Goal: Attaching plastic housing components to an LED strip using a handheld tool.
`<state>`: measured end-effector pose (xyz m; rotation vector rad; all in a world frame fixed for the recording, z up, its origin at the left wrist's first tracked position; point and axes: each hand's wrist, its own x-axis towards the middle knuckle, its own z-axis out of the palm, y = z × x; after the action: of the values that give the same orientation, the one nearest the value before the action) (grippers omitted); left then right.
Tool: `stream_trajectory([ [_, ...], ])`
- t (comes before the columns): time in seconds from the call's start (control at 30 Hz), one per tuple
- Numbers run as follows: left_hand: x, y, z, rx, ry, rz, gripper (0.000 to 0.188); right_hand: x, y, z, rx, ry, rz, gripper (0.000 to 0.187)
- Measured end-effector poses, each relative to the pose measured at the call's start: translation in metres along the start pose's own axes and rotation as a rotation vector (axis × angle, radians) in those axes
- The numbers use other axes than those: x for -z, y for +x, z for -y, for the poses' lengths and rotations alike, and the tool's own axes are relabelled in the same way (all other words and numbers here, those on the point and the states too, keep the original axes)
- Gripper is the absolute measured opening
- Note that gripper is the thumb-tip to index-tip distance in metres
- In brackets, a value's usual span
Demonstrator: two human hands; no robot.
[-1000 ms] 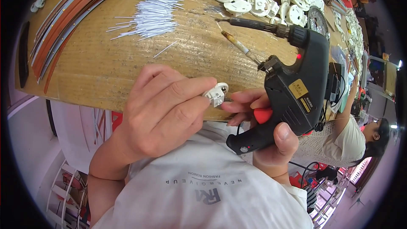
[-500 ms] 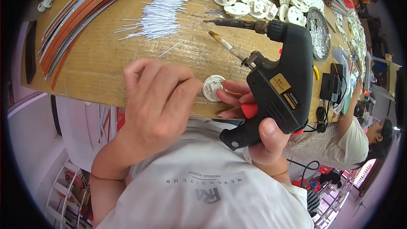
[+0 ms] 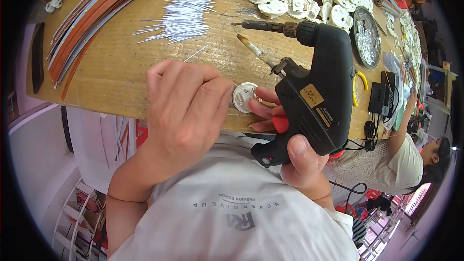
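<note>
My right hand (image 3: pixel 305 162) is wrapped round the handle of a black soldering gun (image 3: pixel 333 77), its fingers by the red trigger (image 3: pixel 280 123). The gun's long dark tip points left above the bench, with a scorched whitish feed tube (image 3: pixel 250 45) below it. Beside those fingers, a small round white plastic base (image 3: pixel 243 97) lies near the bench edge, one fingertip touching it. My left hand (image 3: pixel 186 111) is closed in a pinch at the base's left side. A short bit of thin white wire shows at its fingertips; the rest is hidden by the hand.
White cut wires (image 3: pixel 186 17) lie heaped on the wooden bench (image 3: pixel 111 70), with a single wire (image 3: pixel 196 53) nearer me. Many white plastic bases (image 3: pixel 296 6) fill the back. Brown and grey strips (image 3: pixel 84 24) curve at left. A round metal dish (image 3: pixel 366 36), black adapter (image 3: pixel 384 96) and co-worker (image 3: pixel 386 164) are at right.
The soldering gun and right hand have shifted slightly left and up. My left hand has moved a little right, and a bit of wire now shows by the base.
</note>
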<state>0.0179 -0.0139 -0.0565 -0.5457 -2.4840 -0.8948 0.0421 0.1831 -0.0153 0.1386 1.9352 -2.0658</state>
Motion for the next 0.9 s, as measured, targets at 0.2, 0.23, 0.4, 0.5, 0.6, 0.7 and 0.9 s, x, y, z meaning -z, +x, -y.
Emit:
stream_trajectory([
  [0.2, -0.002, -0.001, 0.002, 0.009, -0.026, -0.015, 0.025, 0.0, 0.0, 0.001, -0.026, -0.037, 0.042, 0.08],
  [0.23, -0.003, -0.001, 0.002, 0.01, -0.026, -0.015, 0.025, -0.001, 0.0, 0.002, -0.031, -0.046, 0.04, 0.08],
  [0.4, 0.0, -0.004, 0.003, 0.009, -0.019, 0.008, 0.022, 0.0, -0.002, -0.001, -0.029, -0.036, 0.039, 0.079],
  [0.5, 0.016, -0.002, -0.008, 0.005, 0.086, 0.075, 0.022, 0.005, -0.002, -0.001, -0.02, -0.06, 0.049, 0.078],
  [0.6, 0.026, -0.004, -0.017, 0.009, 0.114, 0.12, 0.024, 0.005, -0.001, 0.0, -0.036, -0.094, 0.071, 0.076],
  [0.7, 0.026, -0.003, -0.015, 0.007, 0.01, 0.168, 0.021, 0.003, 0.002, 0.0, -0.037, -0.07, 0.044, 0.073],
  [0.9, 0.02, -0.001, -0.012, 0.01, -0.25, -0.041, 0.028, 0.005, 0.0, -0.007, 0.018, 0.054, 0.046, 0.065],
])
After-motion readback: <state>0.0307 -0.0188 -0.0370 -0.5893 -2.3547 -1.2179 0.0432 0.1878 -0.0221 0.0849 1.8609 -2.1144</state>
